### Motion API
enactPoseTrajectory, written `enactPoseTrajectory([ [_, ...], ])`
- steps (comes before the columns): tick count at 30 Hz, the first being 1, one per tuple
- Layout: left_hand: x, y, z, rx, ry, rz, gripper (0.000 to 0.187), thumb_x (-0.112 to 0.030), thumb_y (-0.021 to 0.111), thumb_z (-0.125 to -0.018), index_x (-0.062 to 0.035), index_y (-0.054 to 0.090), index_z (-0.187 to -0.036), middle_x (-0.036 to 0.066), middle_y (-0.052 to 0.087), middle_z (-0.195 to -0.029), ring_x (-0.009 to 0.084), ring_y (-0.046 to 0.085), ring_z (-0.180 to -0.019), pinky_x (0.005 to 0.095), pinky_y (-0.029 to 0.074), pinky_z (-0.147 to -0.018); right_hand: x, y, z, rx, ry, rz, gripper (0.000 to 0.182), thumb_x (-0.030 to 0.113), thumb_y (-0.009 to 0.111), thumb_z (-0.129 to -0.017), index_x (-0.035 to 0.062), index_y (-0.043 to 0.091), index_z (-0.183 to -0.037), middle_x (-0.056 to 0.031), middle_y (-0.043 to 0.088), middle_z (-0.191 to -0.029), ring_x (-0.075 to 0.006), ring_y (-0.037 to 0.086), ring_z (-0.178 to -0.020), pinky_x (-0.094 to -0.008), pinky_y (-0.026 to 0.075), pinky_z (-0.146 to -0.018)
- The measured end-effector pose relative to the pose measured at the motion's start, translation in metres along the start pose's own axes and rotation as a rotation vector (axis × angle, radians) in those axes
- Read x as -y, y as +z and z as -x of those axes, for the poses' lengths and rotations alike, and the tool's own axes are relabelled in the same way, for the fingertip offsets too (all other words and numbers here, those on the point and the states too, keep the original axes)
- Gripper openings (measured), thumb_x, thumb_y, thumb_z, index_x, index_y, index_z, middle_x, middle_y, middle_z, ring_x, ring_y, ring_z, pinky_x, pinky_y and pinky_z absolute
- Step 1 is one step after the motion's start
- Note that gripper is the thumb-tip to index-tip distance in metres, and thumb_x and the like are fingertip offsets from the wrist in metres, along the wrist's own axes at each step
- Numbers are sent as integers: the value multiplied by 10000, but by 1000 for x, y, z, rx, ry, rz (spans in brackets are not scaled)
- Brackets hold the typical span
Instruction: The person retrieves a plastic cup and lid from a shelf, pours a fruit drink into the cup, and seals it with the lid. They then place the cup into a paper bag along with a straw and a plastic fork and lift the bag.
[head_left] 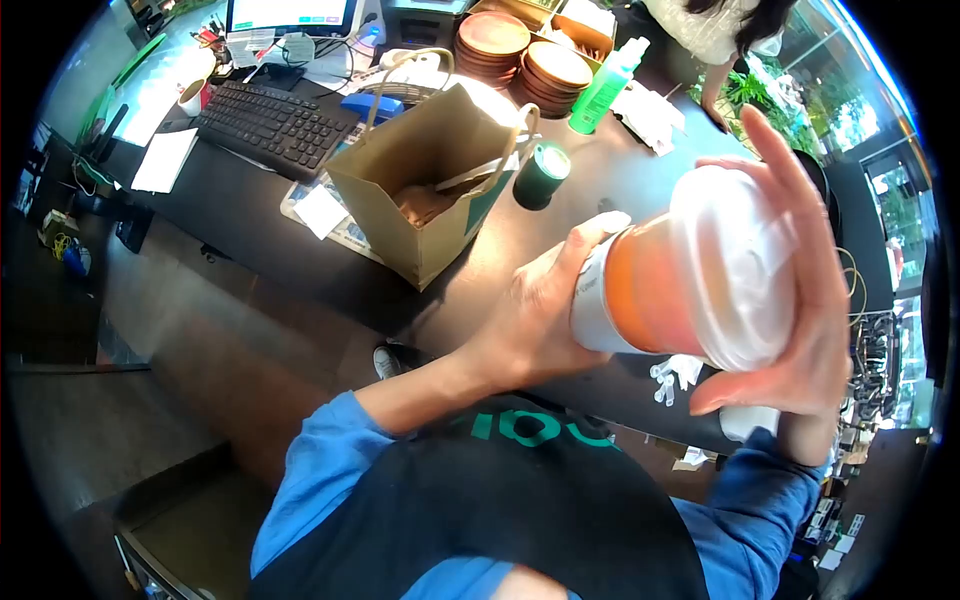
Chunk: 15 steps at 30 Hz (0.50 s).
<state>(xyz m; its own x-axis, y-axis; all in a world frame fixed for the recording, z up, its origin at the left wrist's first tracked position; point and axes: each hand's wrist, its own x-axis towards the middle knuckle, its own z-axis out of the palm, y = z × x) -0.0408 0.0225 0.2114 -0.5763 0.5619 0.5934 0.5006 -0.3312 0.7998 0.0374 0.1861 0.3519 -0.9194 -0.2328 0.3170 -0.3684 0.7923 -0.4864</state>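
Note:
A takeaway cup [650,285] with an orange body, a pale sleeve around its lower part and a whitish, translucent domed lid [735,265] is tilted sideways in front of me. My left hand [545,310] is wrapped around the sleeved lower end. From the other side, my right hand [815,310] spans the lid, with the thumb below, fingers above and palm against its top. A brown paper bag [390,205] with twisted handles stands open to the left of the cup, a brown item inside. Beside the bag is a dark green can [542,178].
Stacks of brown round dishes [492,38] and a green spray bottle [607,88] stand farther back. A keyboard [268,125], monitor [290,15] and paper cup [194,97] are at left. Another person's arm [714,90] rests at the back right.

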Motion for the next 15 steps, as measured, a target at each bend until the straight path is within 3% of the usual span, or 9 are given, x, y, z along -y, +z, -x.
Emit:
enactPoseTrajectory([
  [4, -5, -9, -11, 25, 3, -17, 958, -144, 846, -576, -52, 293, -1353, 226, 548, -1155, 396, 549, -1075, 424, 469, -886, 19, -11, -16, -228, 68, 174, 1194, 581, 802, -428, 16, 364, -1385, -172, 369, -1425, -282, 545, -1145, -403, 469, -974],
  [5, -14, -18, -17, 16, 9, -20, 958, -144, 846, -576, -52, 293, -1353, 226, 548, -1155, 396, 549, -1075, 424, 469, -886, 18, -27, -24, -95, -36, 140, 1063, 591, 756, -570, 16, 373, -1378, -176, 435, -1376, -269, 550, -1148, -374, 469, -973],
  [7, -39, -43, -27, 89, -17, -56, 1016, -235, 874, -554, -32, 289, -1360, 230, 554, -1149, 398, 553, -1067, 421, 466, -881, 25, -39, -37, -110, -76, 212, 1038, 580, 748, -593, 16, 371, -1379, -175, 449, -1362, -268, 551, -1147, -371, 469, -971],
  [8, -36, -51, -20, 13, 117, -302, 1045, -323, 887, -528, -26, 321, -1354, 228, 558, -1145, 383, 578, -1027, 420, 467, -876, 30, -44, -44, -142, -90, 253, 1026, 574, 743, -604, 17, 370, -1380, -174, 455, -1355, -268, 551, -1147, -370, 469, -969],
  [9, -32, -60, -25, -169, 356, -178, 1031, -376, 888, -522, -16, 359, -1330, 211, 581, -1118, 350, 605, -989, 409, 474, -867, 35, -52, -53, -172, -112, 289, 1013, 569, 739, -615, 17, 369, -1380, -174, 462, -1348, -267, 552, -1146, -368, 470, -968],
  [11, -41, -108, -24, -410, 311, -190, 779, -309, 883, -582, 5, 491, -1176, 156, 633, -1005, 261, 624, -950, 338, 487, -834, 42, -66, -72, -246, -161, 343, 988, 558, 730, -638, 18, 368, -1381, -173, 476, -1333, -267, 553, -1146, -365, 470, -966],
  [12, -34, -127, -35, -659, 385, -187, 595, -247, 861, -627, -13, 553, -1079, 118, 638, -988, 229, 630, -906, 318, 493, -809, 45, -73, -84, -278, -180, 367, 975, 553, 726, -650, 18, 367, -1382, -173, 483, -1326, -266, 554, -1145, -364, 471, -965],
  [13, -24, -152, -38, -560, 372, -640, 500, -220, 834, -660, -16, 579, -1038, 93, 639, -985, 210, 627, -876, 309, 492, -803, 45, -79, -93, -297, -187, 382, 963, 547, 722, -661, 18, 366, -1382, -172, 490, -1319, -266, 554, -1145, -362, 471, -964],
  [15, -8, -154, -44, -412, 176, -697, 484, -240, 811, -650, -44, 600, -1039, 110, 632, -965, 241, 622, -851, 333, 500, -779, 44, -84, -112, -305, -164, 409, 938, 537, 713, -684, 19, 364, -1383, -172, 504, -1305, -265, 555, -1144, -359, 472, -962],
])
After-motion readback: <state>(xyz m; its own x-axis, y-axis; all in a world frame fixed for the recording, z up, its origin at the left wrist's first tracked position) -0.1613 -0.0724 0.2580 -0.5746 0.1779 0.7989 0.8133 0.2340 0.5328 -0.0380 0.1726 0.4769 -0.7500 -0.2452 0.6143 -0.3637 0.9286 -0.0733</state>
